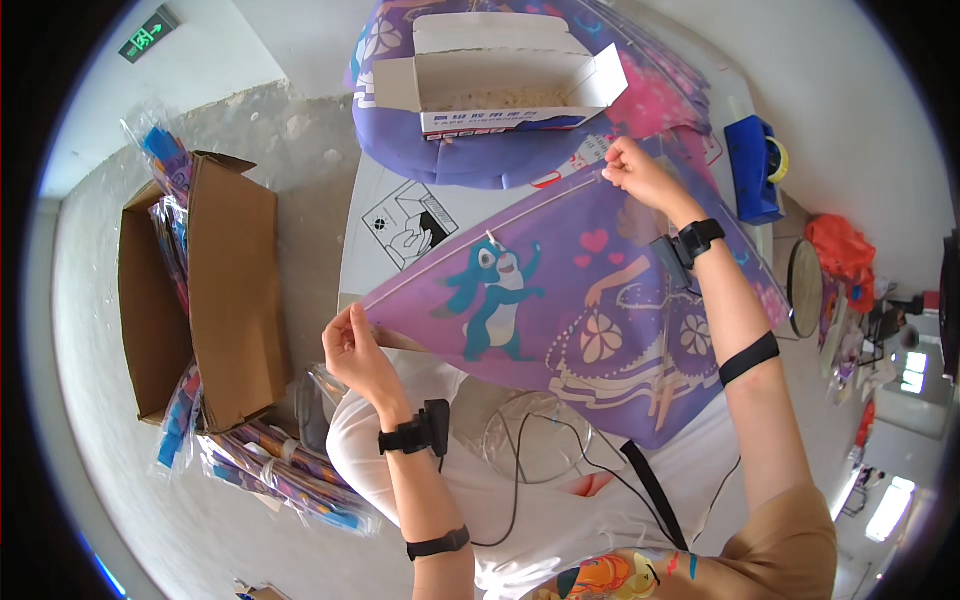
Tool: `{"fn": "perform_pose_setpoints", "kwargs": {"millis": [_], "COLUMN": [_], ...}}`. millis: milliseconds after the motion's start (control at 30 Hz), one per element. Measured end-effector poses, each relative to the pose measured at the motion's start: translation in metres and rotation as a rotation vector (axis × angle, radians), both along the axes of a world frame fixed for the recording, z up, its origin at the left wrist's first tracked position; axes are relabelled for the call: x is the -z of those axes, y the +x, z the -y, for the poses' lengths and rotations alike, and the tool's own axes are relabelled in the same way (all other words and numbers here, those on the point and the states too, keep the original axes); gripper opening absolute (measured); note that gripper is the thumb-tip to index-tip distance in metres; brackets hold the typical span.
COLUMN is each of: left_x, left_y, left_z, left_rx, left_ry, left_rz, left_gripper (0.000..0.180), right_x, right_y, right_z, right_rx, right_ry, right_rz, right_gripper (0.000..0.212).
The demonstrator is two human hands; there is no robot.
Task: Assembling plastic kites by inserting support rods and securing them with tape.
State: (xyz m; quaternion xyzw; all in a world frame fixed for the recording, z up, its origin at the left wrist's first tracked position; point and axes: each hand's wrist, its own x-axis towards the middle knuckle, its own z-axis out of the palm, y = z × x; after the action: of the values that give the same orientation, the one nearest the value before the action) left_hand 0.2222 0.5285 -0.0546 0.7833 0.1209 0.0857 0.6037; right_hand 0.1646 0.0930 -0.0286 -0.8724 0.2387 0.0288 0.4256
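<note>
The right forearm (728, 290) hides part of the purple printed sheet (570, 290), and the picture's top edge crops the purple pile (440, 160).

Person's bare L hand (355, 350) is nr. the view's ctr.-left, thumb & fingers bent into a pinch, w/ the black-strapped L wrist (392, 408) just below & the bare L forearm (415, 500) rising from the lower edge. Bare R hand (640, 178) is farther fwd., well apart from the L, fingers curled & pinched too; black-strapped R wrist (692, 212) & bare R forearm (735, 310) slant up & inward, arm approx. straight.
</note>
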Motion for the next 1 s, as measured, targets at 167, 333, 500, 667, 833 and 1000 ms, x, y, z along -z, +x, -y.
{"fn": "perform_pose_setpoints", "kwargs": {"millis": [167,333,500,667,833,1000], "left_x": [0.007,0.001,-0.003,-0.002,0.000,0.007], "left_y": [0.003,0.000,-0.001,-0.003,-0.003,-0.004], "left_z": [-0.011,-0.005,-0.009,-0.005,-0.006,-0.006], "left_rx": [-0.038,-0.045,-0.023,-0.020,-0.023,-0.010], "left_ry": [-0.030,0.054,0.110,0.145,0.177,0.199], "left_rz": [0.035,0.042,0.033,0.017,0.033,0.075], "left_gripper": [0.016,0.012,0.010,0.009,0.009,0.009], "right_x": [0.020,0.012,0.009,0.006,0.009,0.010], "right_y": [0.005,0.004,0.011,0.009,0.012,0.013], "right_z": [0.012,0.013,0.004,0.006,0.011,0.009], "right_rx": [-0.101,-0.083,-0.086,-0.056,-0.054,-0.033], "right_ry": [0.064,0.057,-0.010,-0.007,-0.054,-0.034], "right_rz": [0.074,0.046,-0.008,-0.016,-0.019,-0.029], "right_gripper": [0.023,0.022,0.022,0.025,0.028,0.031]}}
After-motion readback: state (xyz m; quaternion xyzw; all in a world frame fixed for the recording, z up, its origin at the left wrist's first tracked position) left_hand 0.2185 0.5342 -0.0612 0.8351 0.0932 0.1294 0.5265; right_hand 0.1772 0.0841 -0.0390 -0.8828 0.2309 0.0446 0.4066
